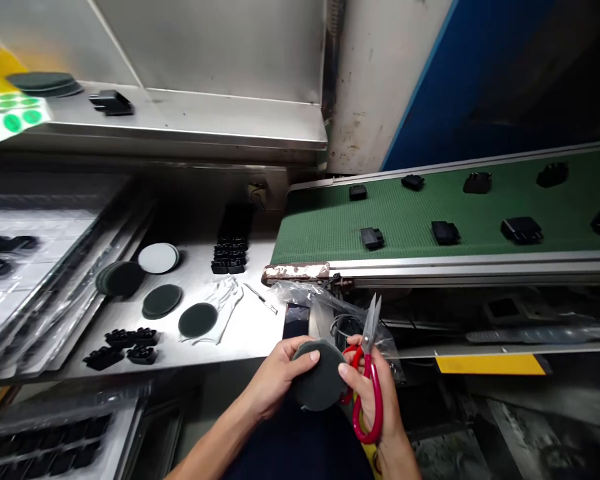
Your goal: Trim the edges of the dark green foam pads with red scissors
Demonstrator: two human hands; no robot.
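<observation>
Two hands work close together at 6 o'clock; left hand (275, 380) pinches a dark round pad (321, 377) steady; right hand (393, 413) keeps red-handled scissors (371, 327) beside it, blades parted.

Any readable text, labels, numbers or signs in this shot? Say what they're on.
No readable text, numbers or signs. The green dot sheet shows only dots; the yellow strip under the conveyor belt shows no lettering; nothing can be read on the red-handled scissors or the dark round pad.
</observation>
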